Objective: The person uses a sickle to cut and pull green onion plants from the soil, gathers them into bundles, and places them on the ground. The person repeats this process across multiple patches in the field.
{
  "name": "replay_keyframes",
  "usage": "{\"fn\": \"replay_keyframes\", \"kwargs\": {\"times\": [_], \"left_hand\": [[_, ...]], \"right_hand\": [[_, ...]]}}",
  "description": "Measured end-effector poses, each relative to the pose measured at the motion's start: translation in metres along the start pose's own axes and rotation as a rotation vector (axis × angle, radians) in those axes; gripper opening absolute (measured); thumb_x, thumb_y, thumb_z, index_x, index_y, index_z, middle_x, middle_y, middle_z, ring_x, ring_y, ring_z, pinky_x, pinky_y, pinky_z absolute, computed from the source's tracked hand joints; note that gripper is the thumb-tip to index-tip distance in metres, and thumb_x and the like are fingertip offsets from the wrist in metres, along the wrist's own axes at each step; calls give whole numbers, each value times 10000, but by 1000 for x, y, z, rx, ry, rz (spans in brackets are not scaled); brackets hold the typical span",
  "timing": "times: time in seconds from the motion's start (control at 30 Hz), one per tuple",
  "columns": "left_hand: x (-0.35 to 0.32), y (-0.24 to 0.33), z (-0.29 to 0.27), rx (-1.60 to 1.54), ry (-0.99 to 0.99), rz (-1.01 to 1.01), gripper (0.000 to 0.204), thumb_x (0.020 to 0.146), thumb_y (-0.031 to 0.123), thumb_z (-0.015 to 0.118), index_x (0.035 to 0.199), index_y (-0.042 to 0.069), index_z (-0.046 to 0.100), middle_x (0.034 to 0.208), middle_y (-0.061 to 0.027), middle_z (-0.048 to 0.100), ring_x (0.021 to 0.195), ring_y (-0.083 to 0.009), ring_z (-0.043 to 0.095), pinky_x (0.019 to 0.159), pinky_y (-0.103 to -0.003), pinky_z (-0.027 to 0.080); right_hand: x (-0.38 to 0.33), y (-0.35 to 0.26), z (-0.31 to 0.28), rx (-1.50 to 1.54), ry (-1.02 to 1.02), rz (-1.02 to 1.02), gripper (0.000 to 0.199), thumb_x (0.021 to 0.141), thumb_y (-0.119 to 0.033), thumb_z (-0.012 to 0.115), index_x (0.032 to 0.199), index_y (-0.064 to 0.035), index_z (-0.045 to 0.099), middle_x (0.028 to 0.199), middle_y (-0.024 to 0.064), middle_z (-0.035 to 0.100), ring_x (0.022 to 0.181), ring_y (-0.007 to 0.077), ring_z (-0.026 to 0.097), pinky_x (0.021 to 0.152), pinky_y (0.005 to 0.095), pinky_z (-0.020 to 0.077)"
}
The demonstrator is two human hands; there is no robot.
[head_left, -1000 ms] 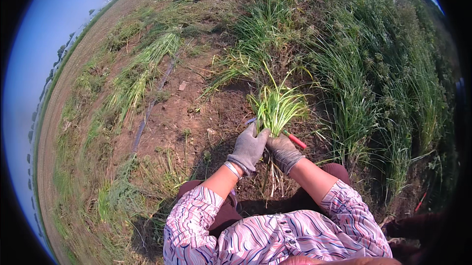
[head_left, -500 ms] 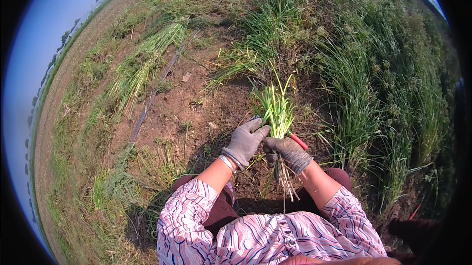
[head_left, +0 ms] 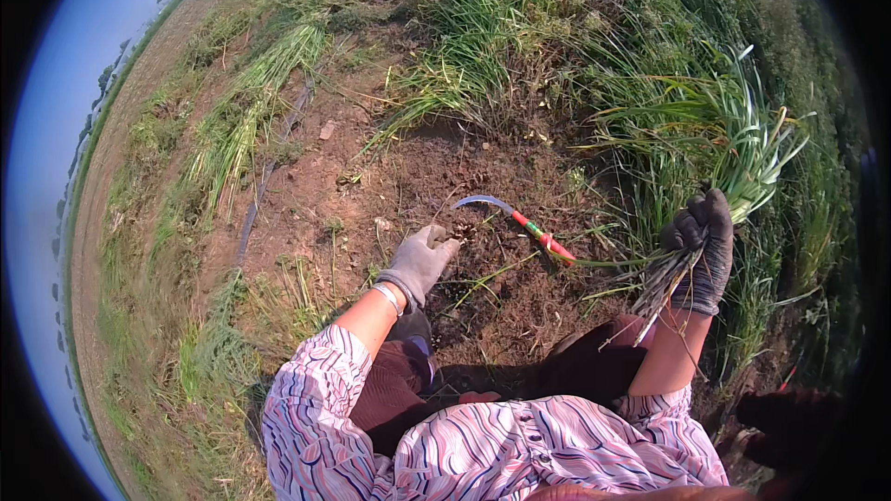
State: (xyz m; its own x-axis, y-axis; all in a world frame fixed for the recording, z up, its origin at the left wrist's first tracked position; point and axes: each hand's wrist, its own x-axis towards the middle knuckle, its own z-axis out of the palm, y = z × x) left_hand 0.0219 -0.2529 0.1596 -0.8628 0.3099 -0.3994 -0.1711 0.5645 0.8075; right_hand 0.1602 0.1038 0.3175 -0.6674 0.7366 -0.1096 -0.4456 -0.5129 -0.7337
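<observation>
At the right, my gloved right hand (head_left: 701,246) is closed round a bunch of long-leaved grass (head_left: 756,153). Its green leaves fan out up and to the right, while pale, thin stem ends poke out below the fist. My gloved left hand (head_left: 422,264) hovers low over the soil, fingers loosely bent and somewhat apart, with nothing visible in it. A sickle (head_left: 543,236) with a red and green handle and a curved blade lies on the bare dirt between my hands, nearer the left one. One long stalk reaches from the handle's end toward the bunch.
Uncut tall grass (head_left: 492,37) stands ahead, and denser growth runs along the right. Cut grass (head_left: 246,120) lies in a row at the left, beside a dark strip of hose or tape (head_left: 255,199). My bent knees frame the brown soil (head_left: 492,297).
My right hand has swung from the middle out to the right with the bunch of grass. My left hand has let go of it and moved slightly left. The sickle is now fully visible.
</observation>
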Motion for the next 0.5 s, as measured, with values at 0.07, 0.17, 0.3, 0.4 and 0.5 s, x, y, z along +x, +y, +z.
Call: {"fn": "replay_keyframes", "kwargs": {"times": [0.07, 0.17, 0.3, 0.4, 0.5], "left_hand": [[42, -58, 20, 118, -61, -35, 609, 1001, 349, 760, 1447, -39, 615, 1408, -190, 722, 1264, -261, 705, 1116, -356, 516], [86, -66, 56, 77, -209, -199, 563, 1002, 361, 751, 1425, 5, 645, 1320, -146, 737, 1108, -229, 732, 980, -354, 584], [126, -56, 140, -334, -249, -487, 415, 1024, 268, 727, 1394, 89, 672, 1115, -76, 745, 877, -208, 728, 788, -358, 625], [148, -93, 219, -279, -268, -347, 324, 1027, 282, 714, 1267, 65, 714, 1114, -56, 755, 941, -210, 738, 804, -381, 621], [160, -82, 260, 215, -325, 22, 312, 1077, 258, 576, 1296, 94, 724, 1222, -129, 771, 1069, -297, 727, 921, -400, 577]], "right_hand": [[12, -15, -16, 48, 27, -14, 129, 1071, -190, 701, 1069, -122, 592, 788, -60, 491, 554, 57, 453, 479, 252, 393], [26, -7, -34, -8, 67, -53, 121, 1086, -164, 681, 1147, -81, 618, 820, -40, 512, 574, 59, 448, 502, 250, 363], [43, 0, -39, -81, 96, -36, 126, 1108, -172, 653, 1053, -96, 569, 813, -34, 504, 568, 59, 449, 494, 251, 377], [57, 11, -41, -132, 141, 3, 136, 1106, -195, 656, 1065, -106, 561, 793, -41, 508, 539, 44, 468, 460, 242, 398], [70, 14, -60, -143, 151, 23, 170, 1079, -211, 702, 1166, -108, 599, 772, -67, 542, 495, 21, 517, 410, 238, 416]]}}
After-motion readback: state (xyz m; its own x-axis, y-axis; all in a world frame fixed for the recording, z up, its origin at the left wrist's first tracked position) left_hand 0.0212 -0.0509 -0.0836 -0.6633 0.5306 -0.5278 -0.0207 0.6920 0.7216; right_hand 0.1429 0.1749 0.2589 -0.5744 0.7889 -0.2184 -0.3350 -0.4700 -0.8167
